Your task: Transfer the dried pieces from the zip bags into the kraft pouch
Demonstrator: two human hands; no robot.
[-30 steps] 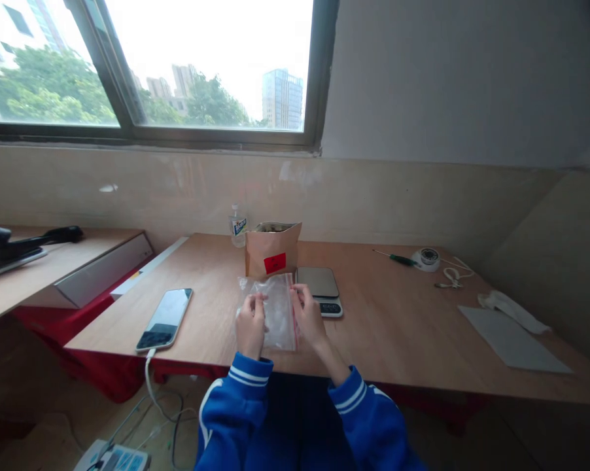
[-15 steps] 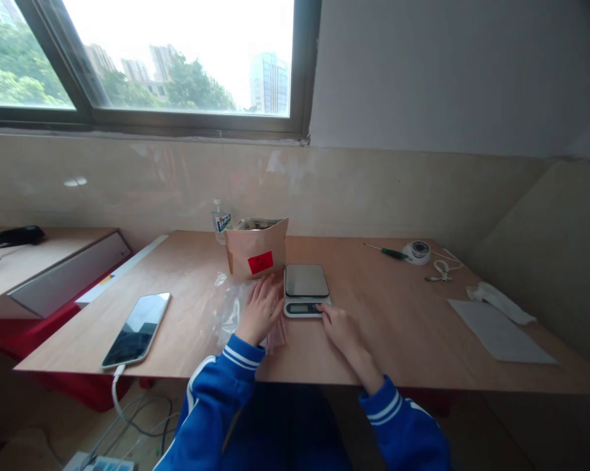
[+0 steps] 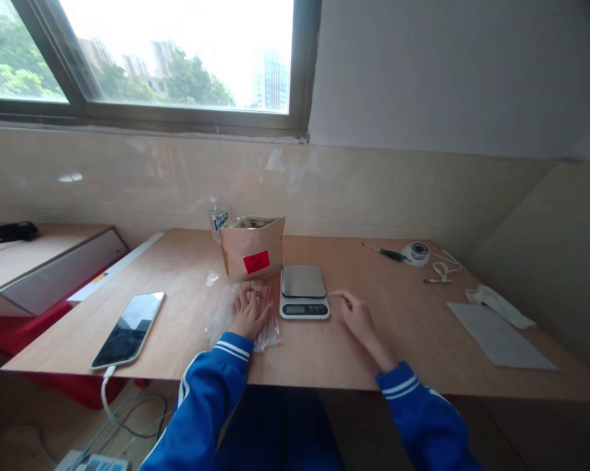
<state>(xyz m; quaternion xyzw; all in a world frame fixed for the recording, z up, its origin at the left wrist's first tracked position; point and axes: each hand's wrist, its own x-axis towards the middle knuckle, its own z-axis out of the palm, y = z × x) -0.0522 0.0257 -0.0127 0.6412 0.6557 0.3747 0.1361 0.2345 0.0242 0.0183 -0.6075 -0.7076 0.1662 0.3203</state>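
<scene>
A small kitchen scale (image 3: 303,282) with a silver plate stands in the middle of the table, its display and buttons facing me. Left of it, my left hand (image 3: 247,316) rests on clear plastic zip bags (image 3: 268,332), fingers spread and slightly bent. My right hand (image 3: 358,320) is just right of the scale, apart from it, with the index finger stretched toward it, the other fingers curled and nothing held. Behind the bags, a brown paper pouch (image 3: 236,252) with a red label stands upright, its top open; its contents cannot be made out.
A phone (image 3: 131,330) on a charging cable lies at the left. Behind the pouch stands a clear bottle (image 3: 215,219). At the back right are a screwdriver (image 3: 392,254), a white dome camera (image 3: 416,253) and its cable. A white sheet (image 3: 498,335) and a white cloth (image 3: 503,306) lie farther right.
My right hand has left the scale's buttons and moved to the right. My left hand has drawn back and left from beside the pouch onto the plastic bags.
</scene>
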